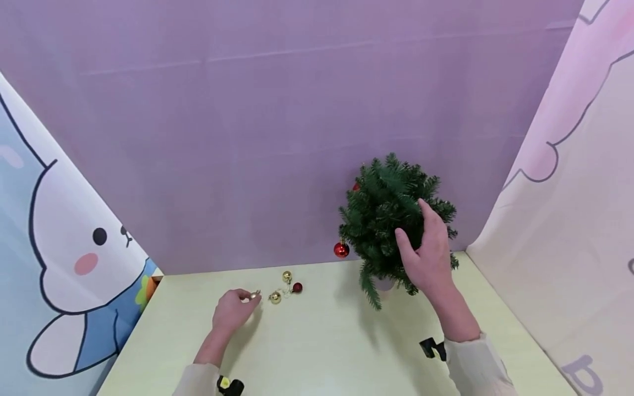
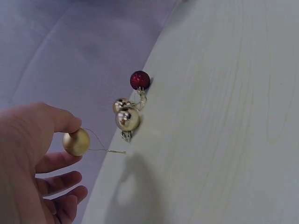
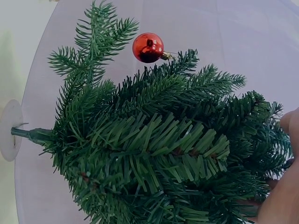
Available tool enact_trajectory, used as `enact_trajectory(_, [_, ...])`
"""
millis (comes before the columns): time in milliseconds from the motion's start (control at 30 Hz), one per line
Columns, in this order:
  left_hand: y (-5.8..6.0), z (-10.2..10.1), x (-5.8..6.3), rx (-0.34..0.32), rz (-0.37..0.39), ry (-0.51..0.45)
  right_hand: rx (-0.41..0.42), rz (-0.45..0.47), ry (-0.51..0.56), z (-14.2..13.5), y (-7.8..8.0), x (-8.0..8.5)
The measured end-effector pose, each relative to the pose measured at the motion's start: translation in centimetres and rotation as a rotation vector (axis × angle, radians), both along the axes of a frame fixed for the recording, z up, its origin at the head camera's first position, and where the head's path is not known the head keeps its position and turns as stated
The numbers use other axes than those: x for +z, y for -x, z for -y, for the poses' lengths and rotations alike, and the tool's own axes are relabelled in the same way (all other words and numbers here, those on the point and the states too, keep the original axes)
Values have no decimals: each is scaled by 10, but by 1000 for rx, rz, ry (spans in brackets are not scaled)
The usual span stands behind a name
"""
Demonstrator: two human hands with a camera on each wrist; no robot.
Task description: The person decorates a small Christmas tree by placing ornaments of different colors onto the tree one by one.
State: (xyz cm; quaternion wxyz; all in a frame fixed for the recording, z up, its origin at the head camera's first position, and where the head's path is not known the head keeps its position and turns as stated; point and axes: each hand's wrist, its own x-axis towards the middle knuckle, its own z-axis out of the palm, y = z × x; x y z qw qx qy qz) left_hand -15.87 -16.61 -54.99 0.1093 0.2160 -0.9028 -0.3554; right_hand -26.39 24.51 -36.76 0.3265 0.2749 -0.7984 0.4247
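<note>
A: What's in the left hand (image 1: 234, 309)?
B: A matte gold bauble (image 2: 76, 142), pinched near the thumb tip. It's small, round and satin-skinned, with a thin thread loop (image 2: 96, 142) trailing from it. It's above the left part of the pale tabletop (image 1: 322, 346).
A: And the right hand (image 1: 430, 261)?
B: Thumb and forefinger spread wide against the artificial Christmas tree (image 1: 383, 206); I can't tell how firmly it touches, since needles hide some fingers.
A: How does the tree look?
B: Bushy and dark green, with flat, feathery needles, a bare green stem (image 3: 39, 135) and a pale round base (image 3: 9, 133). It stands at the back right. A glossy red bauble (image 1: 341, 249) with a gold cap hangs at its left side; a second red ornament (image 1: 356, 187) peeks out higher up.
A: Anything near the held bauble?
B: Just beside it lie two shiny gold baubles (image 1: 275, 297) and a dark red bauble (image 1: 297, 287), their silvery-looking loops bunched together.
A: Beyond?
B: A purple backdrop (image 1: 247, 165), and a cartoon panel (image 1: 64, 247) on the left.
</note>
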Motion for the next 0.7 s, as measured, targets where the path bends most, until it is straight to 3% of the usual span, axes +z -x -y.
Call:
enact_trajectory(133, [7, -5, 12, -21, -56, -13, -14, -3, 2, 1, 2, 4])
enact_trajectory(333, [7, -17, 28, -61, -140, -11, -18, 11, 12, 1, 0, 3])
enact_trajectory(700, [5, -38, 61, -144, -229, 14, -43, 35, 13, 3, 2, 3])
